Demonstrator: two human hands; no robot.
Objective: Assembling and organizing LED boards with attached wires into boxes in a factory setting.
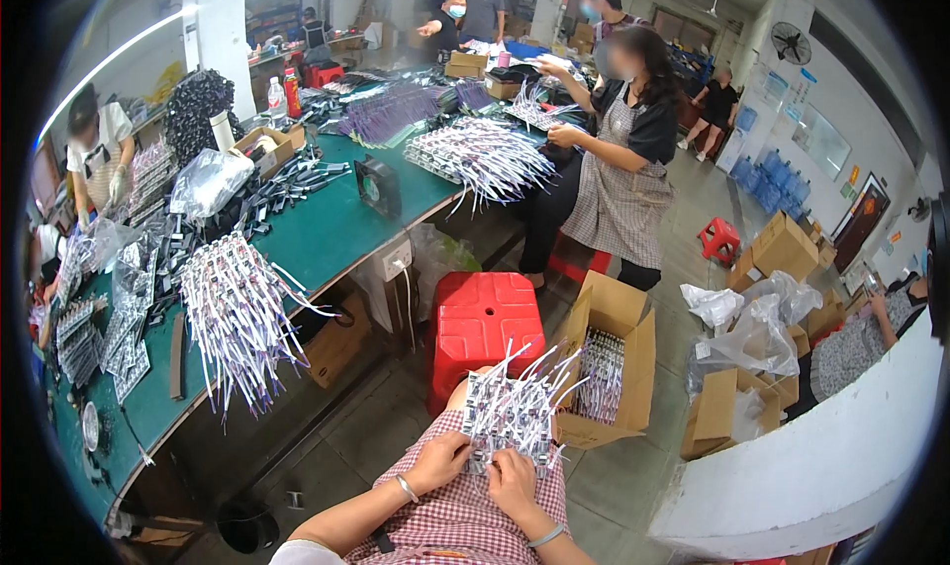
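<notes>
A panel of small circuit boards [483, 395] with many white and purple wires lies across my lap, on a red checked apron [445, 530]. My left hand [442, 462] is closed at the panel's lower left edge, thumb and fingers pinching there. Close beside it, my right hand [512, 481] rests over the lower part of the panel with its fingers curled in. What those right fingertips hold is too small to make out. The wires fan out past the panel's far and right edges.
A red stool [488, 313] stands just ahead of my knees, with an open carton [633, 372] of wired panels to its right. On the green table [307, 243] lie wired board bundles [237, 308] and a black fan [378, 187]. A co-worker [633, 159] sits across, handling wires.
</notes>
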